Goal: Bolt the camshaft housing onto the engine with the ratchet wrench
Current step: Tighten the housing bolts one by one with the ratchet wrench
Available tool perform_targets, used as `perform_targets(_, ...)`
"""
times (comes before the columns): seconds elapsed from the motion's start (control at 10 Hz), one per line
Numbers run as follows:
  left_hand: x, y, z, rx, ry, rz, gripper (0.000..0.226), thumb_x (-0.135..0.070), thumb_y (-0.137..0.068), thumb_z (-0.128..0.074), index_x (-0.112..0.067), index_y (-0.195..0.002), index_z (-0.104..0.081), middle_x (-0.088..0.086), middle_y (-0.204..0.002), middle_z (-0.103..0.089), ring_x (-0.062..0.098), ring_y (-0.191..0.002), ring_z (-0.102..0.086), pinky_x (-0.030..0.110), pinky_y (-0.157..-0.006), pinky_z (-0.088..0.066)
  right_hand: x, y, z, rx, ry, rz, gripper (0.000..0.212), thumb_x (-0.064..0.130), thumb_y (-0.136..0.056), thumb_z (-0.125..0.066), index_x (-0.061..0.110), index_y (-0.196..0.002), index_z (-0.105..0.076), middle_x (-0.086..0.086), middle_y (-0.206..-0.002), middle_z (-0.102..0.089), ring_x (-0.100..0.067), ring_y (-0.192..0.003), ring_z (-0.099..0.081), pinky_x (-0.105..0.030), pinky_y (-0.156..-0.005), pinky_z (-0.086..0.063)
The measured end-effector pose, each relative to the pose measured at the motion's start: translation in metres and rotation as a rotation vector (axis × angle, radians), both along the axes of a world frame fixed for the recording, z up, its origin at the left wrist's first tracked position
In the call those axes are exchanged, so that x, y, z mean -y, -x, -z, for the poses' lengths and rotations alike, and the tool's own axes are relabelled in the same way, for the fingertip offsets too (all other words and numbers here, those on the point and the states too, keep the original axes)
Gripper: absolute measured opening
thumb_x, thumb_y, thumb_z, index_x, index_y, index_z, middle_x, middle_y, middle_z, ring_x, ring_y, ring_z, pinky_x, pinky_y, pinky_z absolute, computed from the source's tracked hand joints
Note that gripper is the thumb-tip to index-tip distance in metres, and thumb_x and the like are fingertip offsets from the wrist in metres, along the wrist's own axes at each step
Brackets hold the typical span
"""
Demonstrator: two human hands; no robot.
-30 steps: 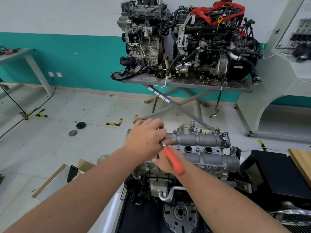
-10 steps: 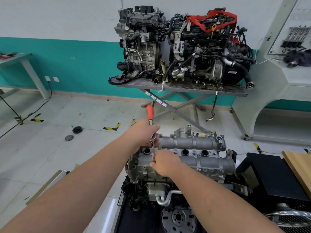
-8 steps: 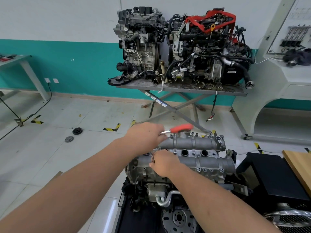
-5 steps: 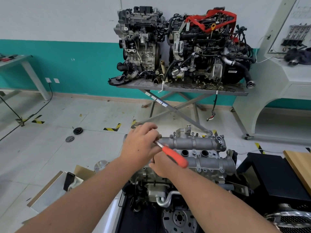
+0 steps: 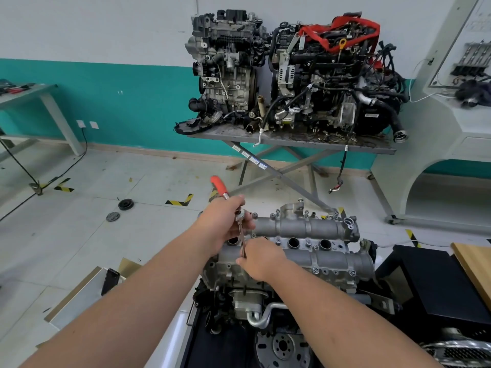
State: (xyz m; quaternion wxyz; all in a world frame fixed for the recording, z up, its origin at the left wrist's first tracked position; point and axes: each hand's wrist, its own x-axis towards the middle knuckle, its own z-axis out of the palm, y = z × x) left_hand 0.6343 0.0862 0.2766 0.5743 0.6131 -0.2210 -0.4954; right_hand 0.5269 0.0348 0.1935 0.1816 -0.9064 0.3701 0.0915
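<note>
White floor tiles [image 5: 87, 235] with yellow-and-black tape marks run back to a wall painted teal below and white above. Low in the middle, the left hand [image 5: 223, 227] is curled round the ratchet wrench [image 5: 224, 193] just below its head, its grip closed on the metal shank; the red handle sticks up and away past the knuckles, tilted to the left. From the ratchet head a thin metal extension [image 5: 241, 241] runs down toward the housing. The right hand [image 5: 259, 258] has its grip pinched round the lower end of that extension, fingers resting against the metal beneath.

Both hands work at the left end of the camshaft housing [image 5: 305, 235], a grey cast cover with round plug holes along its middle and small bolts dotted along its edges. It sits on top of the engine [image 5: 249, 301], which stands directly in front of the person; a curved silver pipe and a toothed wheel show lower on the engine's near face.

Left of the engine lies a flat cardboard box [image 5: 79, 296] with a dark phone [image 5: 110, 281] on it. Two round black parts [image 5: 125, 204] lie on the floor further back. Against the wall, a grey folding desk [image 5: 292, 140] carries two more engines [image 5: 292, 70], one draped with a red strap. A wooden board [image 5: 475, 264] shows at the right edge.
</note>
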Motion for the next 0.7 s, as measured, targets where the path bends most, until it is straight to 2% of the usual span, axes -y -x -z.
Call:
perform_targets(0.1, 0.000, -0.001, -0.013, 0.253, -0.075, 0.139, 0.026, -0.030, -0.101, -0.051, -0.005, -0.104, -0.058, 0.001, -0.063, -0.068, 0.015, -0.059, -0.070, 0.020, -0.050, -0.050, -0.001, 0.002, 0.001, 0.027, -0.004, -0.003, 0.024, 0.039, -0.100, -0.052, 0.018, -0.088, -0.053, 0.000, -0.085, -0.057, -0.024, -0.087, -0.059, -0.033, -0.071, -0.043)
perform_targets(0.2, 0.002, 0.001, -0.027, 0.804, -0.122, 0.291, 0.027, -0.031, -0.100, -0.048, -0.013, -0.084, -0.059, -0.007, -0.055, -0.065, 0.000, -0.041, -0.055, 0.011, -0.038, -0.035, -0.003, 0.005, 0.003, 0.057, 0.010, 0.018, 0.028, 0.039, -0.099, -0.054, 0.020, -0.080, -0.048, 0.004, -0.077, -0.050, -0.021, -0.081, -0.054, -0.033, -0.069, -0.041)
perform_targets(0.3, 0.004, 0.001, -0.033, 1.218, -0.139, 0.402, 0.025, -0.031, -0.099, -0.045, -0.018, -0.080, -0.054, -0.006, -0.061, -0.063, 0.004, -0.047, -0.053, 0.017, -0.042, -0.035, -0.003, 0.004, 0.003, 0.055, 0.020, 0.014, 0.026, 0.040, -0.099, -0.054, 0.018, -0.085, -0.052, 0.003, -0.081, -0.054, -0.022, -0.083, -0.056, -0.033, -0.069, -0.041)
perform_targets(0.4, 0.000, 0.003, -0.023, 1.781, -0.112, 0.473, 0.030, -0.047, -0.100, -0.038, -0.023, -0.086, -0.050, -0.004, -0.084, -0.057, 0.015, -0.069, -0.053, 0.029, -0.059, -0.035, -0.001, 0.003, -0.002, 0.037, 0.023, 0.006, 0.026, 0.040, -0.100, -0.053, 0.014, -0.100, -0.059, -0.006, -0.101, -0.064, -0.026, -0.096, -0.061, -0.034, -0.073, -0.043)
perform_targets(0.5, -0.010, 0.006, -0.011, 1.968, 0.066, 0.357, 0.036, -0.048, -0.096, -0.037, -0.023, -0.079, -0.057, -0.005, -0.085, -0.055, 0.016, -0.072, -0.049, 0.029, -0.068, -0.031, -0.002, 0.004, 0.000, 0.048, 0.042, 0.012, 0.025, 0.039, -0.100, -0.053, 0.015, -0.096, -0.057, -0.007, -0.105, -0.065, -0.027, -0.100, -0.062, -0.035, -0.074, -0.044)
perform_targets(0.6, -0.019, 0.005, 0.009, 1.940, 0.411, 0.063, 0.033, -0.038, -0.085, -0.046, -0.016, -0.069, -0.064, 0.001, -0.090, -0.063, 0.024, -0.075, -0.059, 0.029, -0.070, -0.034, -0.006, 0.003, -0.003, 0.043, 0.029, 0.015, 0.029, 0.034, -0.102, -0.050, 0.009, -0.113, -0.061, -0.011, -0.117, -0.065, -0.031, -0.109, -0.062, -0.037, -0.081, -0.048)
perform_targets(0.7, -0.024, 0.008, 0.026, 1.792, 0.455, 0.001, 0.033, -0.041, -0.086, -0.051, -0.013, -0.074, -0.065, 0.006, -0.102, -0.065, 0.027, -0.085, -0.061, 0.034, -0.070, -0.043, -0.004, 0.003, 0.002, 0.195, -0.157, 0.064, 0.037, 0.024, -0.105, -0.045, 0.004, -0.136, -0.052, -0.016, -0.138, -0.056, -0.034, -0.127, -0.053, -0.030, -0.091, -0.050)
